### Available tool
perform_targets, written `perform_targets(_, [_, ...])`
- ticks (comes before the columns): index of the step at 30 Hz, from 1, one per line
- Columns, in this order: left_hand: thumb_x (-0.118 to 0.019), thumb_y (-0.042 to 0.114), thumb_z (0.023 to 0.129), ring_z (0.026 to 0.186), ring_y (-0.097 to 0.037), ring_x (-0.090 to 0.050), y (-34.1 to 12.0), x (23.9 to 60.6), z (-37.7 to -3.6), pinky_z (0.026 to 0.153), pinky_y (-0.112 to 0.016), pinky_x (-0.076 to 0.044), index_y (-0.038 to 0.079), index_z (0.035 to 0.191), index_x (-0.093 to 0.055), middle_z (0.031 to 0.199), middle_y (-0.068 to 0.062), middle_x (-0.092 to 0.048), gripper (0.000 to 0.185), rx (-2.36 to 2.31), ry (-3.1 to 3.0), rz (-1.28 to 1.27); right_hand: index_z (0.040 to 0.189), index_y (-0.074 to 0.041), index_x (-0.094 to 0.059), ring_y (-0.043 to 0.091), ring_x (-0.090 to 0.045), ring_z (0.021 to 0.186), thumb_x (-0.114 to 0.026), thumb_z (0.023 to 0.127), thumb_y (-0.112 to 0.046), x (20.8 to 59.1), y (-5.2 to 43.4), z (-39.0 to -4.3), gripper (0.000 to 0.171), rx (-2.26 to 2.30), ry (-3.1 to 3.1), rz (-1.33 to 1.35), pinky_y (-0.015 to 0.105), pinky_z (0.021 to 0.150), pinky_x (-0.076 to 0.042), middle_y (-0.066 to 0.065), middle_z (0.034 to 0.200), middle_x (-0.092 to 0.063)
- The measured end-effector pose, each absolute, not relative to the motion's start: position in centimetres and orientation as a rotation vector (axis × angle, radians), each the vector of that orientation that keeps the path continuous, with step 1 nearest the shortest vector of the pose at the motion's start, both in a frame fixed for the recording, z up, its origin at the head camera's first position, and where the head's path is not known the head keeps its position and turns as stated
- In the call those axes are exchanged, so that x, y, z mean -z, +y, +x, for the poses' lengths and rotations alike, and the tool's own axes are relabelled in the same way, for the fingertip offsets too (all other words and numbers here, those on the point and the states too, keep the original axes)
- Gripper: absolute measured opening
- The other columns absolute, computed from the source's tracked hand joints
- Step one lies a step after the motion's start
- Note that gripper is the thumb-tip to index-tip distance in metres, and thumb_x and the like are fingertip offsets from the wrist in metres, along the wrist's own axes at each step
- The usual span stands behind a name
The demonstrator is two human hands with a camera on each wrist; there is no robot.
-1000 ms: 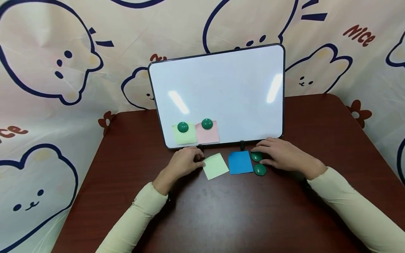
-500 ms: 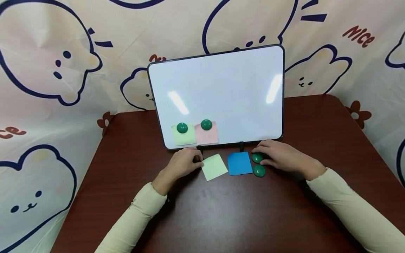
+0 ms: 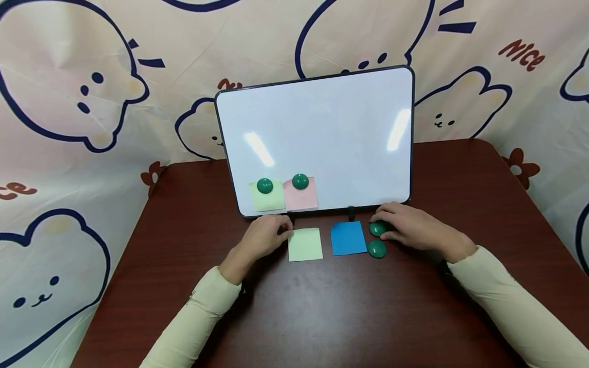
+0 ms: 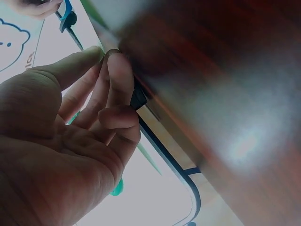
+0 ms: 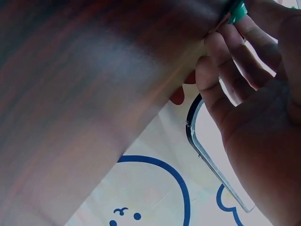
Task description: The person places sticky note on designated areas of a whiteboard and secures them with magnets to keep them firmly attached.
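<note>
In the head view my left hand (image 3: 264, 236) pinches the top left corner of a light green sticky note (image 3: 306, 245) on the table. The left wrist view shows that thumb and forefinger meeting at their tips. My right hand (image 3: 412, 226) holds a round green magnet (image 3: 378, 228) between fingers and thumb, low at the table; the right wrist view catches a bit of this magnet (image 5: 238, 13). Just below it lies a second green magnet (image 3: 377, 249). Between the hands is a blue sticky note (image 3: 348, 238), flat apart from a slightly curled top left corner.
Behind the hands a whiteboard (image 3: 322, 133) leans back on the dark wooden table (image 3: 313, 317). Green magnets (image 3: 265, 185) hold a pale green note (image 3: 268, 201) and a pink note (image 3: 301, 198) low on its left. A printed cloth (image 3: 184, 41) hangs behind.
The light green note has turned from tilted to nearly square in my left hand and shifted slightly left. My right hand has slid its magnet a little to the right, away from the blue note.
</note>
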State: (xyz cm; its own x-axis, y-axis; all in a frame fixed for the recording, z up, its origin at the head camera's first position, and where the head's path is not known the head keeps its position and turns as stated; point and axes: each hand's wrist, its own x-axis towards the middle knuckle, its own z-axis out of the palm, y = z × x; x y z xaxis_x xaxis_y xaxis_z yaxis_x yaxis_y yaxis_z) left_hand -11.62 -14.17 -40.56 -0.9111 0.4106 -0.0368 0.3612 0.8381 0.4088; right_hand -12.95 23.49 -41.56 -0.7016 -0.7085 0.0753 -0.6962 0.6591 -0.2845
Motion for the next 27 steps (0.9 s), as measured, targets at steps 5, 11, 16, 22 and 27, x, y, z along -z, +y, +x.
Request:
perform_targets(5, [-0.073, 0.016, 0.091, 0.085, -0.013, -0.067, -14.33, 40.54, -11.65, 0.075, -0.033, -0.055, 0.015, 0.095, -0.073, 0.092, 0.001, -0.074, 0.004, -0.624, 2.922, 0.623, 0.122, -0.014, -0.066, 0.014, -0.058, 0.109, -0.078, 0.087, -0.023, 41.63, 23.44, -12.92, 0.037, 0.446, 2.809, -1.151, 0.037, 0.091, -0.055, 0.000, 0.117, -0.063])
perform_targets(11, [-0.070, 0.016, 0.093, 0.084, -0.013, -0.068, -14.21, 40.29, -11.67, 0.074, -0.032, -0.055, 0.015, 0.096, -0.072, 0.092, 0.001, -0.074, 0.003, -0.723, 2.987, 0.636, 0.121, -0.013, -0.067, 0.013, -0.058, 0.105, -0.077, 0.088, -0.024, 41.42, 23.50, -12.72, 0.036, 0.457, 2.810, -1.106, 0.037, 0.089, -0.055, -0.001, 0.114, -0.064])
perform_targets(16, [-0.070, 0.014, 0.094, 0.083, -0.014, -0.066, -14.26, 40.27, -11.79, 0.075, -0.032, -0.054, 0.015, 0.096, -0.072, 0.093, 0.001, -0.073, 0.003, -0.853, 3.059, 0.636, 0.121, -0.014, -0.067, 0.013, -0.058, 0.104, -0.077, 0.088, -0.026, 41.44, 23.67, -12.64, 0.036, 0.453, 2.814, -1.076, 0.037, 0.089, -0.054, -0.002, 0.115, -0.064])
perform_targets(22, [-0.070, 0.014, 0.093, 0.086, -0.016, -0.067, -14.21, 40.14, -11.98, 0.076, -0.034, -0.055, 0.012, 0.098, -0.072, 0.095, -0.002, -0.074, 0.006, -0.948, 3.128, 0.639, 0.121, -0.014, -0.067, 0.011, -0.058, 0.104, -0.077, 0.088, -0.027, 41.38, 23.71, -12.35, 0.036, 0.441, 2.809, -1.045, 0.036, 0.089, -0.054, -0.002, 0.116, -0.063])
perform_targets(27, [-0.069, 0.016, 0.094, 0.084, -0.016, -0.067, -13.76, 40.04, -12.28, 0.072, -0.034, -0.054, 0.013, 0.098, -0.072, 0.094, -0.002, -0.073, 0.006, -0.973, 3.199, 0.615, 0.119, -0.014, -0.068, 0.009, -0.058, 0.100, -0.078, 0.087, -0.026, 41.32, 23.77, -12.08, 0.036, 0.437, 2.826, -1.066, 0.035, 0.085, -0.054, -0.004, 0.113, -0.063])
